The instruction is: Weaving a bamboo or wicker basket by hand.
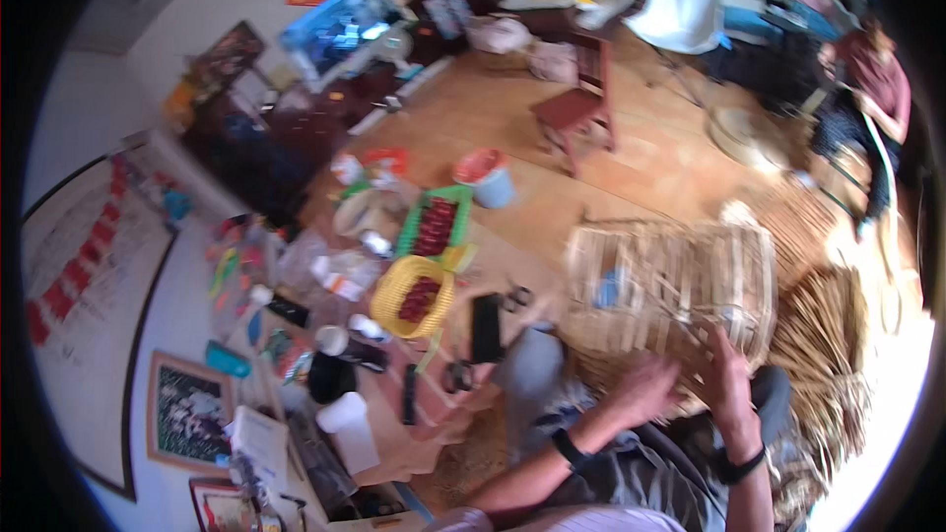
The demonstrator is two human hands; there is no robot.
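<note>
A woven straw-coloured frame (641,266), box-like with pale slats, rests in front of my knees. At its near edge my right hand (727,379) has its fingers bent close together; what they grip, if anything, does not show. My left hand (642,389) is beside it, just left, its fingers smeared by motion and partly overlapping the weave. Thin pale strands appear near the fingertips, too blurred to follow. A dark band is on each wrist. Loose dry straw (813,335) lies in a bundle right of the frame.
Left of my knee lie scissors (458,374), a black phone-like slab (486,327), a yellow basket (402,313) and a green tray (448,212) of dark red items. Beyond stand a bucket (490,185) and a red chair (576,108). Another person (867,89) sits far right, holding a long pale strip.
</note>
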